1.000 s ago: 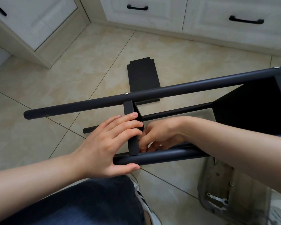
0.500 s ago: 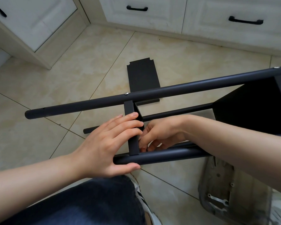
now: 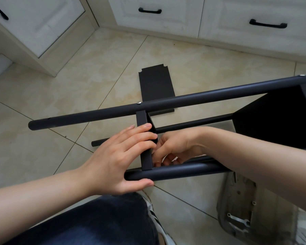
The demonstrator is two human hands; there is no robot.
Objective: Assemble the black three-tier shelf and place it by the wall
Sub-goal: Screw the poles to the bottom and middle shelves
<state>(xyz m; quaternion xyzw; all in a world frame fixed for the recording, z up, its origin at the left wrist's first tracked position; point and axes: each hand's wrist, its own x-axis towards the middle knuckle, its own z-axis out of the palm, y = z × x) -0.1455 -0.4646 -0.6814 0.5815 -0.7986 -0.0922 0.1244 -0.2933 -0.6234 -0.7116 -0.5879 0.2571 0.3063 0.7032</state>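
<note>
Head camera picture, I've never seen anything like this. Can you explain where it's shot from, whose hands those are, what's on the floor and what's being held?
There is no machine here. It is one wide-angle view from a camera worn on a person's head, looking down at their own bare hands. A black shelf frame lies on its side on the tiled floor. The left hand lays its fingers across the edge of a shelf panel, thumb under the near pole. The right hand reaches behind that panel with curled fingers, and what it holds is hidden. A loose black panel lies flat farther off. A clear bag with a wrench sits lower right.
</note>
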